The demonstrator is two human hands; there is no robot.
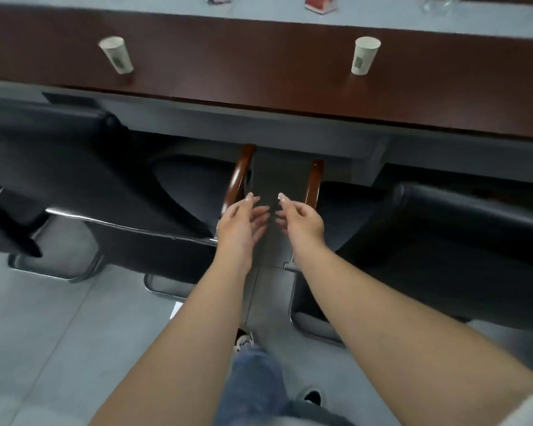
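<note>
Left hand and right hand, open and empty, hover between left armrest and right armrest.

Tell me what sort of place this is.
Probably a meeting or conference room: a long dark wooden table, paper cups set out one per seat, and black padded chairs with wooden armrests pushed in under it.
</note>
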